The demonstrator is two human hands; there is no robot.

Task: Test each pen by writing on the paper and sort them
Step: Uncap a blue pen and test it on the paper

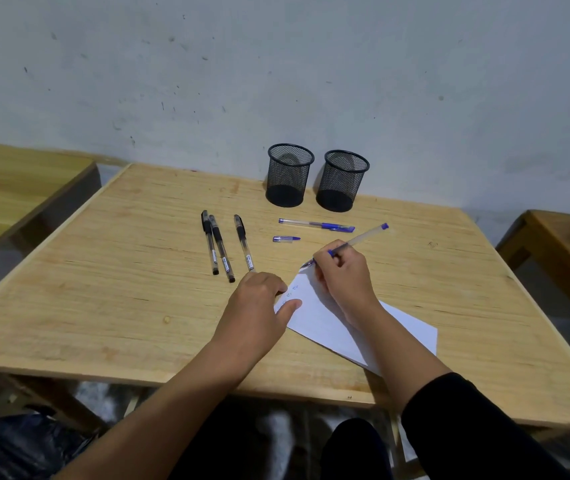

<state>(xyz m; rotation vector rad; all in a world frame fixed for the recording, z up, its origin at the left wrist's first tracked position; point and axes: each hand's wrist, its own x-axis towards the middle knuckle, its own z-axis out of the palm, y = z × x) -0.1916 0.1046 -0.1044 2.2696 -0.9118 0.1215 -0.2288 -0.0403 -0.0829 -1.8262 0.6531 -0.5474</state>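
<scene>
- Both hands work on the white paper [328,323] near the front edge of the wooden counter [103,271].
- Left hand [259,303] lies flat, fingers straight, its fingertips pressing the paper's left edge.
- Right hand [342,271] has its fingers curled round an uncapped blue pen [363,239], tip down at the sheet's far corner, barrel slanting up to the right.
- Faint blue marks show on the paper between the hands.
- Just beyond lies a loose blue cap [286,239], and past it a capped blue pen [316,225].
- Three black pens [222,245] lie side by side to the left.
- Two black mesh cups [316,178] stand at the back by the wall, close together.
</scene>
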